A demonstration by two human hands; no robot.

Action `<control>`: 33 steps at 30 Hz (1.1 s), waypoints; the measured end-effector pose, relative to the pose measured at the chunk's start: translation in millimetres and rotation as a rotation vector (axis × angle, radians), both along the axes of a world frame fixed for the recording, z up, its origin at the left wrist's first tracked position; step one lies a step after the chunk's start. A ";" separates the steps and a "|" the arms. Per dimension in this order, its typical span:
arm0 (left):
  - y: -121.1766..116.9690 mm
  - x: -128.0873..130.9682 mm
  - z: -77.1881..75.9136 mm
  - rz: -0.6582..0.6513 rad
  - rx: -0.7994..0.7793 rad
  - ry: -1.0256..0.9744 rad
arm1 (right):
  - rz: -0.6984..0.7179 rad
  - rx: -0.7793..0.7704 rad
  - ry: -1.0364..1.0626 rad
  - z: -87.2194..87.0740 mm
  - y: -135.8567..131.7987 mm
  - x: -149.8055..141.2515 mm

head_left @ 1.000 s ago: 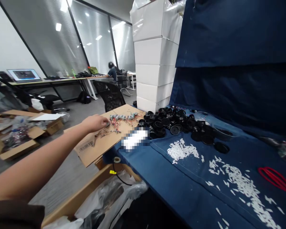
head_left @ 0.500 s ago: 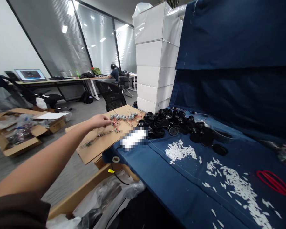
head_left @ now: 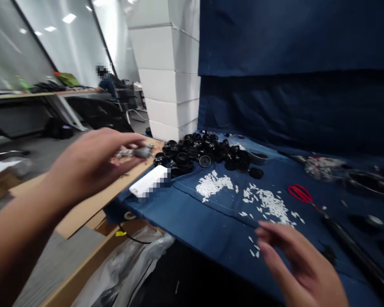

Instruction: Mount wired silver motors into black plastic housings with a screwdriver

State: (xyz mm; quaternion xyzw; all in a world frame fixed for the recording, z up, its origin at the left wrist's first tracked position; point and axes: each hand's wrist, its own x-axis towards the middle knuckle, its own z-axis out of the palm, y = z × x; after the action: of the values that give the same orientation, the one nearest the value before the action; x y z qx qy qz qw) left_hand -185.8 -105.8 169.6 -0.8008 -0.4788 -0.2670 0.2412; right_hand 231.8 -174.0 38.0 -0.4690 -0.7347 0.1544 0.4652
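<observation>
My left hand is raised at the left and pinches a small grey wired part between thumb and fingers, with thin wires trailing from it. Below the hand lies a cardboard sheet at the edge of the blue cloth. My right hand hovers low at the lower right, fingers apart and holding nothing. Its nearest things are scattered white granules on the cloth. A blurred white object lies between my hands.
A heap of black round caps sits behind the granules, and red-handled scissors lie to the right. A tall stack of white boxes rises behind. A plastic-lined carton sits below the cloth's edge. A seated person works far back.
The view has swung right. My left hand has lifted the grey wired part off the cardboard, and my right hand has come into view at the lower right.
</observation>
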 end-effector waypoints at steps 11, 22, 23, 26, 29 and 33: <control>60.4 182.6 -42.3 -0.674 -0.276 0.186 | 0.026 -0.279 -0.170 76.1 86.6 -18.9; 61.2 142.2 -96.3 -0.249 -0.517 -0.186 | 0.157 -0.856 0.914 23.1 85.2 34.1; 60.1 136.1 -108.9 -0.205 -0.579 -0.188 | 0.150 -0.843 0.963 15.3 83.2 36.7; 58.8 126.6 -142.7 -0.145 -0.669 -0.190 | 0.153 -0.840 1.004 -3.6 80.6 38.5; 59.6 127.8 -159.0 -0.101 -0.719 -0.188 | 0.201 -0.850 0.960 -13.2 82.0 35.5; 61.7 133.8 -156.0 -0.073 -0.743 -0.133 | 0.219 -0.852 0.907 -17.7 83.4 30.9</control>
State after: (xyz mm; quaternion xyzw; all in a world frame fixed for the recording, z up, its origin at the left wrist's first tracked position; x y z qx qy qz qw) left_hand -52.0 -44.2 13.6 -0.8311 -0.5287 -0.1351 -0.1071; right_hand 262.7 -90.5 20.3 -0.4231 -0.3820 0.6636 0.4844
